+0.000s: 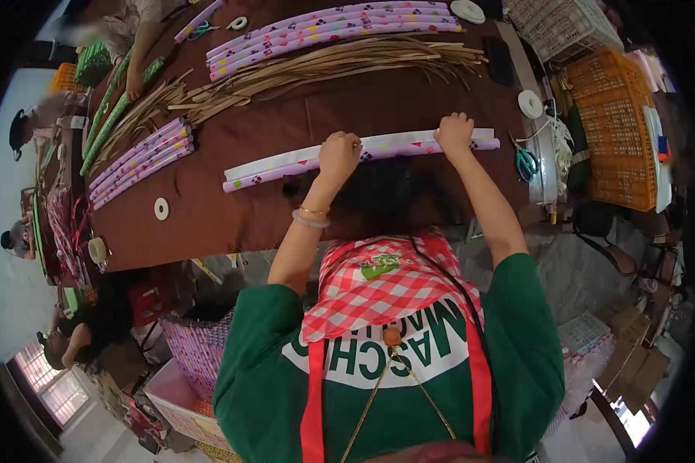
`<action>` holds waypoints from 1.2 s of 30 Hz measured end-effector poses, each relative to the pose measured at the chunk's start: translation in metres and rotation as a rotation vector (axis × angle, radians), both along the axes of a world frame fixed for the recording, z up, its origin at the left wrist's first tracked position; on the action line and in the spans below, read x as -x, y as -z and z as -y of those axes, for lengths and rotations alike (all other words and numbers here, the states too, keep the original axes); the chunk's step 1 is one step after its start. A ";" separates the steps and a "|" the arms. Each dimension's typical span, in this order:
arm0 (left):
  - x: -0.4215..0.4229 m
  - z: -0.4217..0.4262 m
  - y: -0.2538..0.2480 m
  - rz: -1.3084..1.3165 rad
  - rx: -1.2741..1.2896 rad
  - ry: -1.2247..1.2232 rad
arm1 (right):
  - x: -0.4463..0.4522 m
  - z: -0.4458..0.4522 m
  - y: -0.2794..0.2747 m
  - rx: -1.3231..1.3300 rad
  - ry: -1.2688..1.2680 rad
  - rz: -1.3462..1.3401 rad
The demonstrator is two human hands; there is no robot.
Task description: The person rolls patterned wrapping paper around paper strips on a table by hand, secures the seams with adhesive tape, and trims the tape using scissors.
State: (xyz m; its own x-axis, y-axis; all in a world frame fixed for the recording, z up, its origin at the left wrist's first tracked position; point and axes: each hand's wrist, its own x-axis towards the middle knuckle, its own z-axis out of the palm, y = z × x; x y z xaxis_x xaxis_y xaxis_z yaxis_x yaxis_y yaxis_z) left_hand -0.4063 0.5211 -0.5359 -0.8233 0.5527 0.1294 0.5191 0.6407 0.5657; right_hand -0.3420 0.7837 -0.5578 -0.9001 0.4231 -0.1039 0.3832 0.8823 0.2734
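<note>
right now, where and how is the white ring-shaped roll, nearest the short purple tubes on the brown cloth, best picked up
Pinch the white roll by opposite sides of its outer rim, coming from above, probably with the nearer left hand: it seems to lie flat on the brown cloth, its rim exposed all round.

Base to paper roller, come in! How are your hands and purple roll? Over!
Left hand and right hand on purple roll. White strip showing along its far side. Teal scissors beyond right end, not touching.
</note>
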 end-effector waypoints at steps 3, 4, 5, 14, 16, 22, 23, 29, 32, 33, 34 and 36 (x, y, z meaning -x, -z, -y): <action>0.003 -0.059 0.014 0.048 0.101 0.061 | 0.003 0.001 0.010 -0.051 0.006 0.022; 0.001 -0.079 0.019 0.066 0.143 0.022 | 0.002 0.003 0.002 -0.031 -0.010 0.023; -0.001 -0.098 0.026 0.076 0.175 0.026 | 0.001 0.004 0.001 -0.022 -0.007 0.021; -0.004 -0.159 0.040 0.323 0.434 -0.147 | 0.005 -0.001 0.002 0.015 -0.083 0.069; -0.009 -0.155 0.041 0.352 0.351 -0.212 | -0.005 0.001 0.004 -0.007 -0.127 0.042; -0.013 -0.159 0.032 0.364 0.373 -0.248 | 0.002 -0.010 -0.005 0.026 -0.167 0.094; -0.010 -0.158 0.028 0.369 0.372 -0.257 | 0.003 -0.014 -0.016 0.077 -0.190 0.125; -0.015 -0.157 0.034 0.315 0.301 -0.164 | 0.002 -0.038 -0.027 0.233 -0.255 0.219; -0.014 -0.154 0.035 0.247 0.164 -0.102 | -0.003 -0.047 -0.031 0.301 -0.331 0.201; -0.011 -0.153 0.038 0.149 0.091 -0.012 | -0.005 -0.050 -0.033 0.351 -0.339 0.171; -0.008 -0.151 0.039 0.050 0.017 0.078 | -0.007 -0.054 -0.034 0.399 -0.347 0.140; -0.003 -0.149 0.040 0.082 0.030 0.190 | -0.013 -0.068 -0.031 0.504 -0.402 0.080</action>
State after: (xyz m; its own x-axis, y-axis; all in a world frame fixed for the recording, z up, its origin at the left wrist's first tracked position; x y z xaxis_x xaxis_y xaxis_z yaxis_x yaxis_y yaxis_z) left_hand -0.4036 0.6704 -0.5764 -0.7112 0.7014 0.0475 0.5851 0.5531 0.5931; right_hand -0.3290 0.8512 -0.5266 -0.9595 -0.0634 -0.2745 -0.0083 0.9803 -0.1973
